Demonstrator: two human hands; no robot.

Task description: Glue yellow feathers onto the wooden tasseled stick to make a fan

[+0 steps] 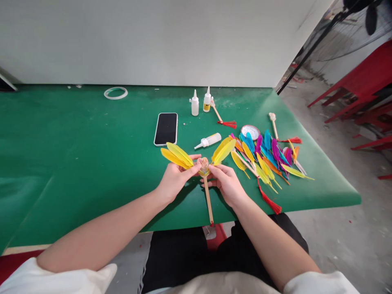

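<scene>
Both hands hold a small feather fan with a wooden handle (208, 200) and a pale, lumpy head (203, 164). Yellow feathers (177, 155) spread to the left of the head, and more yellow feathers (223, 151) spread to its right. My left hand (174, 179) is closed, pinching the left side where the feathers meet the head. My right hand (225, 181) is closed at the right side, its thumb and fingers against the feather bases. The handle points down toward the table edge, with a bit of red at its tip.
Colourful loose feathers (269, 159) lie right of my hands beside a round dish (250, 132). Tasselled sticks (274, 126) lie on the green table (76, 163). A glue bottle (210, 141) lies on its side; two others (195, 104) stand behind. A phone (165, 129) and tape roll (115, 93) are left.
</scene>
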